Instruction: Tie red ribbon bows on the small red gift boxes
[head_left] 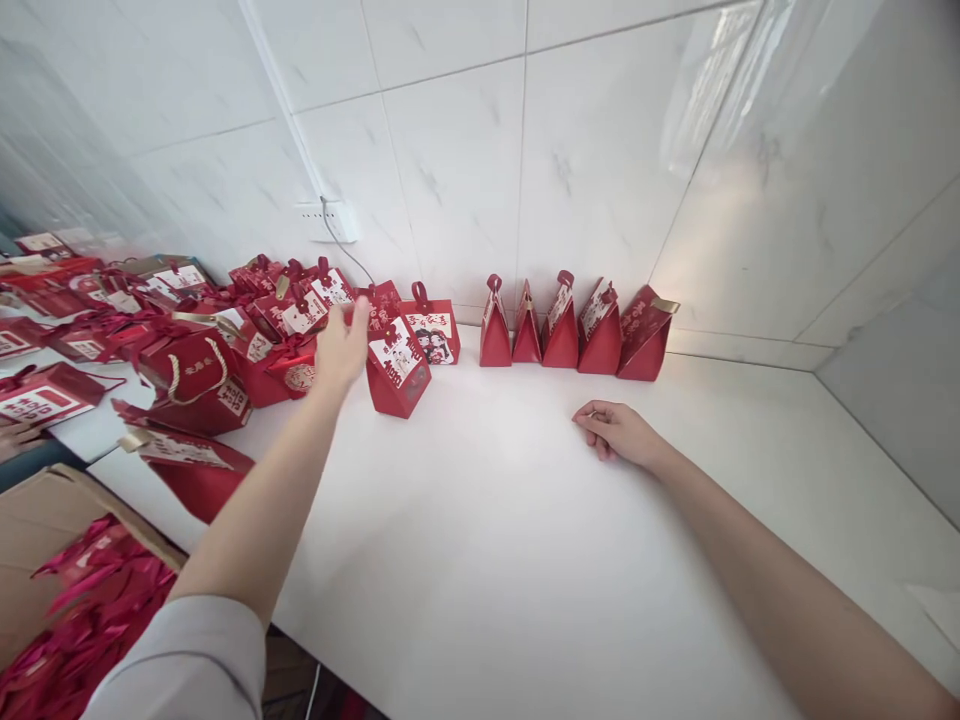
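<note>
My left hand [343, 348] is raised beside a red box with a white label [398, 370], at the right edge of a heap of red gift boxes. Its fingers are close together, and what they hold, if anything, is hidden. My right hand [611, 432] rests over the white table with its fingers curled together; nothing can be made out between them. Beyond it, several red triangular boxes [559, 335] stand in a row by the wall. A red box with a cartoon couple [433, 335] stands behind the labelled box.
Many red gift boxes and bags [199, 375] cover the left of the table [480, 540]. A cardboard carton [64, 490] with red items stands at the lower left. A cable runs from a wall socket [327, 222]. Part of another person's hand shows at the far left.
</note>
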